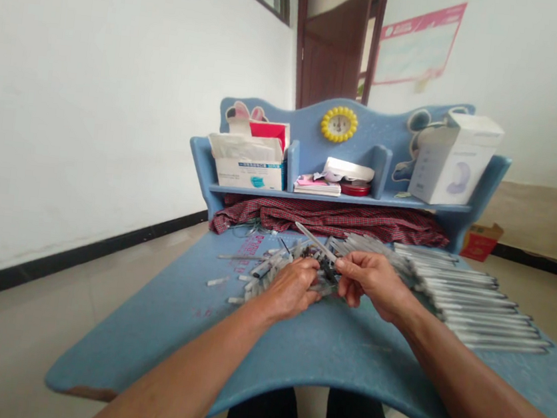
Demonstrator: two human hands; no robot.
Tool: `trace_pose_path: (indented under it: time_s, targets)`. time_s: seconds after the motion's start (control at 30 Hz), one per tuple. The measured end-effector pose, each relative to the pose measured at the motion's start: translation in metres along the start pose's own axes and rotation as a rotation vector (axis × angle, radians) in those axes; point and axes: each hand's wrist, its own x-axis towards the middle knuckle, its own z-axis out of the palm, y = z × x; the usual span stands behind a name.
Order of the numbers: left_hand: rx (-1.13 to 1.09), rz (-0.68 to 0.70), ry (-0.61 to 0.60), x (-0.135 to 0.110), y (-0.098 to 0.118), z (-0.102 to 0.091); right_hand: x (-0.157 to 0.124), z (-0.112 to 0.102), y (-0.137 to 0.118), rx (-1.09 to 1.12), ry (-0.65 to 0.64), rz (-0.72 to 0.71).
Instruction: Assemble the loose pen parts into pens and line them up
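My right hand [371, 281] is closed in a pinch on a thin clear pen tube [314, 240] that slants up and to the left. My left hand [294, 286] is curled, fingers down, on a heap of small grey and black pen parts [272, 267] in the middle of the blue desk [293, 345]. The two hands are close together, nearly touching over the heap. A wide row of finished grey pens [469, 299] lies to the right of my right hand.
The desk's back shelf [340, 197] carries a box of masks [250, 172], a red book, papers, a red tin and a white carton [452, 163]. A checked cloth [328, 217] lies under the shelf. A red box [480, 241] sits on the floor at right.
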Motion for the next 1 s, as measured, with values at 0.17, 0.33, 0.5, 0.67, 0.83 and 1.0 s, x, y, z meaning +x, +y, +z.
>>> trace_pose_path:
  time_s: [0.17, 0.33, 0.5, 0.67, 0.83, 1.0]
  targets:
    - [-0.115, -0.083, 0.117, -0.005, -0.010, -0.012, 0.004, -0.005, 0.004, -0.029, 0.006, -0.002]
    - [-0.213, -0.158, 0.184, -0.006, -0.013, -0.023, 0.004, -0.006, 0.005, -0.093, 0.023, 0.016]
    - [-0.621, -0.414, 0.233, -0.005, -0.013, -0.035, 0.002, -0.008, 0.003, -0.121, -0.041, 0.022]
    - [-0.972, -0.545, 0.381, -0.008, -0.019, -0.047, 0.000, -0.012, 0.000, -0.151, -0.096, 0.039]
    - [-1.071, -0.567, 0.451, -0.010, -0.026, -0.055, -0.002, -0.014, -0.001, -0.167, -0.120, 0.038]
    - [-1.103, -0.579, 0.473, -0.011, -0.030, -0.057, -0.002, -0.014, 0.001, -0.158, -0.150, 0.044]
